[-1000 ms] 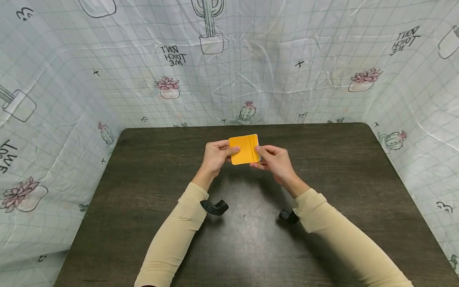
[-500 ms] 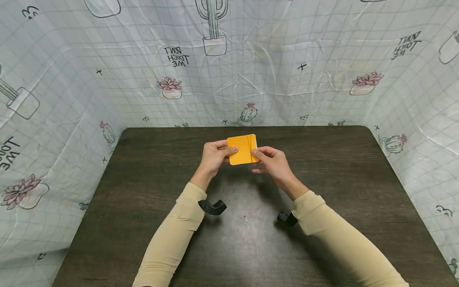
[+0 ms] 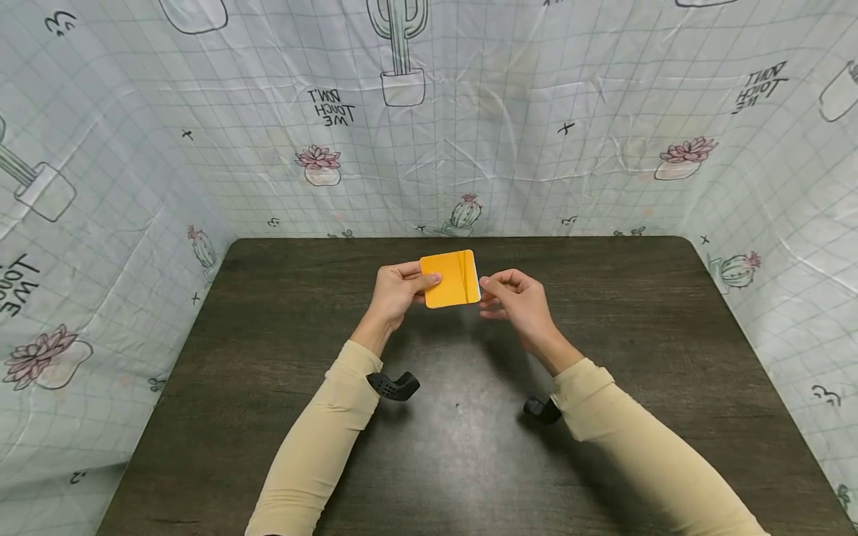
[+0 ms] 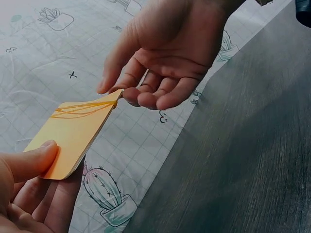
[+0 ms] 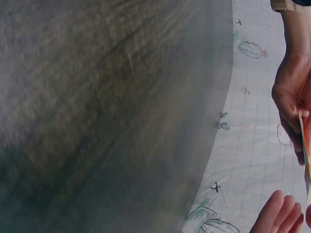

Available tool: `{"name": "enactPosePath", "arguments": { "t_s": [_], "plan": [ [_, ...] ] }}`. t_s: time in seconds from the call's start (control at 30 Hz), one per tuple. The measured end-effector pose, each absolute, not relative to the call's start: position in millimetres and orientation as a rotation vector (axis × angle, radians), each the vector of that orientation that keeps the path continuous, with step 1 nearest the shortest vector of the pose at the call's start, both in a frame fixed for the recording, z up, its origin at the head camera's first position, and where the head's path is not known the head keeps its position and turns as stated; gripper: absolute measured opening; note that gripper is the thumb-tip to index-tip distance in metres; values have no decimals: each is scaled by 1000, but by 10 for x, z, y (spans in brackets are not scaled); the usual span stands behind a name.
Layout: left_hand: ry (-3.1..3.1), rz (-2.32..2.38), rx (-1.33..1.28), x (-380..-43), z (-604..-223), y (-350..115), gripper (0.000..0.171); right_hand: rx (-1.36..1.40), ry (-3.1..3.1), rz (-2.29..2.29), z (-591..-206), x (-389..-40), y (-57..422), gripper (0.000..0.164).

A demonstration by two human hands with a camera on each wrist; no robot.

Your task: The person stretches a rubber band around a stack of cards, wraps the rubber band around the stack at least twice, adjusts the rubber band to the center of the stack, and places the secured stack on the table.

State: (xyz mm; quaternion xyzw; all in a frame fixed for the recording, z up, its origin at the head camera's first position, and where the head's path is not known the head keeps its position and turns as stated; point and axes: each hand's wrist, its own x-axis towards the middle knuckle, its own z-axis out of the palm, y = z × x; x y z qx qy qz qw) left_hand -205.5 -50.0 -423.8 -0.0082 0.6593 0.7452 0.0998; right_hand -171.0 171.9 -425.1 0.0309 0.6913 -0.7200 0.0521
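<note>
Yellow notebook point(image 3: 450, 289)'s held up over the bench point(image 3: 268, 320), orange strands point(image 4: 85, 106) running along nr its R edge. My L hand point(image 3: 394, 292) grips the L side, thumb on top, fingers under. My R hand point(image 3: 523, 301)'s at the R edge, fingers loosely bent; can't tell if they're pinching anything. Printed cactus sheet point(image 3: 248, 112) behind; blk mounts point(image 3: 393, 387) at both sleeves point(image 3: 322, 439).

The head view looks forward and down from farthest back, over most of the tabletop point(image 3: 637, 320). The left-wrist view, close up, faces the yellow notebook point(image 4: 73, 136) between 8 and 9 o'clock, right hand point(image 4: 167, 56) at 12. The right-wrist view, turned sideways, shares that notebook, edge-on just past 3.
</note>
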Motion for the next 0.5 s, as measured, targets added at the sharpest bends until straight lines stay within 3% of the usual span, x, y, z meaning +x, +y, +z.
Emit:
{"name": "enactPosePath", "arguments": {
  "t_s": [0.27, 0.5],
  "plan": [
    [1959, 2143, 21, -2028, -4240, -464, 33, 53, 2230, -2116, -4165, -1820, 1776, 37],
    [1977, 2101, 66, -2006, -4246, -410, 33, -24, 2244, -2109, -4113, -1876, 1780, 29]
  ]
}}
